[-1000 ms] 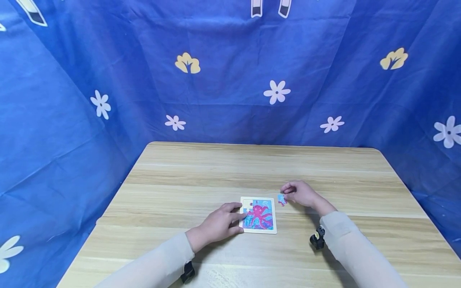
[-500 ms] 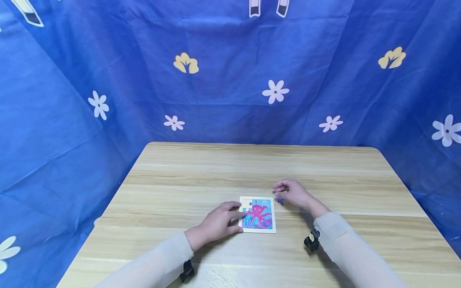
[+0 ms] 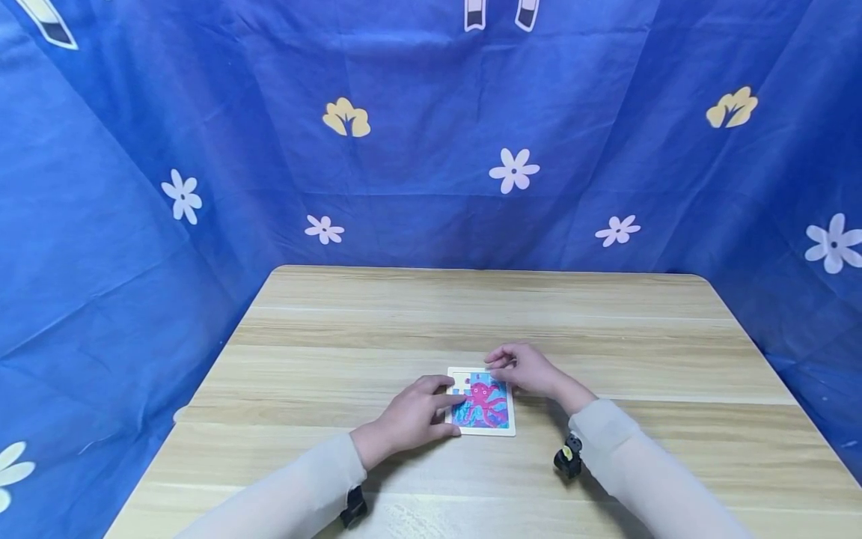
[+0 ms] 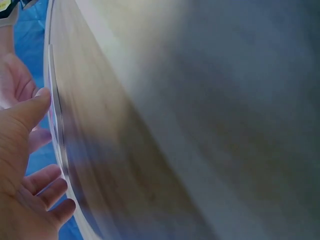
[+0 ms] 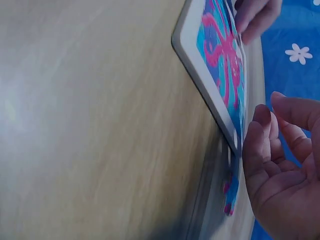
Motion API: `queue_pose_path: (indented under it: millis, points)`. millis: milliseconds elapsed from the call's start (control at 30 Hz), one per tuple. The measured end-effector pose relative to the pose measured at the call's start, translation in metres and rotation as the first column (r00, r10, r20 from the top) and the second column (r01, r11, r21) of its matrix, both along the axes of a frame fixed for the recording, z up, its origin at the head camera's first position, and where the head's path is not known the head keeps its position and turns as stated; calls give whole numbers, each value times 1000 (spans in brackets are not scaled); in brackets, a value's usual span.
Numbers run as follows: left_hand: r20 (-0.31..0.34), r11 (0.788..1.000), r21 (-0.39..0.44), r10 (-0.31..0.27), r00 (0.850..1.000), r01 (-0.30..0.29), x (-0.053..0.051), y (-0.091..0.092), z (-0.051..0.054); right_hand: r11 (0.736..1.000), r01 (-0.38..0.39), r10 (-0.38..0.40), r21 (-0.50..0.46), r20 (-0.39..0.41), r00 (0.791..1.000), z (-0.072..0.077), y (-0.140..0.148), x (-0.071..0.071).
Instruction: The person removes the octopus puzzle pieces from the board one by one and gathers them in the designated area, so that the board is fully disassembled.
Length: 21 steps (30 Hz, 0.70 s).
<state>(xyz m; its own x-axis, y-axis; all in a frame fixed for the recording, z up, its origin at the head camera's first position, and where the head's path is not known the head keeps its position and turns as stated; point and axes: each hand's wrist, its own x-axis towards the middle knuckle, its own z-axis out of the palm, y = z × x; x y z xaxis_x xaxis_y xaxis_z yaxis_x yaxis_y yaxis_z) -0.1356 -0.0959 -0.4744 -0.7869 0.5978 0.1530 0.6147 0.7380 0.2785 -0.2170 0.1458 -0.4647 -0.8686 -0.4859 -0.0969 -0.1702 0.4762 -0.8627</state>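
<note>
A square octopus jigsaw puzzle [image 3: 494, 419] in a pale frame lies flat on the wooden table. Its upper left corner shows a bare cream gap [image 3: 461, 380]. My left hand [image 3: 407, 419] rests at the frame's left side, index finger reaching over the picture and thumb near the bottom left corner. Over the upper right of the puzzle is my right hand [image 3: 528, 369], fingers loosely bent; the right wrist view shows nothing between thumb and fingertips. A loose blue and pink puzzle piece [image 5: 230, 195] lies beside the frame there, hidden by the hand in the head view.
The wooden table [image 3: 377, 322] extends around the puzzle on every side. A blue curtain [image 3: 431, 150] with white flowers hangs behind and beside it. Black wrist cameras [image 3: 569, 457] sit below both cuffs.
My right hand has moved left, from the loose puzzle piece to above the puzzle's upper right corner. The left hand has barely moved.
</note>
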Motion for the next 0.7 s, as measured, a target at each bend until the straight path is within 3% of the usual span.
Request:
queue_pose_path:
  millis: [367,700]
  points:
    - [-24,1000,-22,-17,1000,16,2,6,-2,997,-56,60,54,-75,995,-2,-13,4]
    - [-23,998,-52,-24,999,23,4,9,-3,985,-74,86,154,-78,993,-5,-21,6]
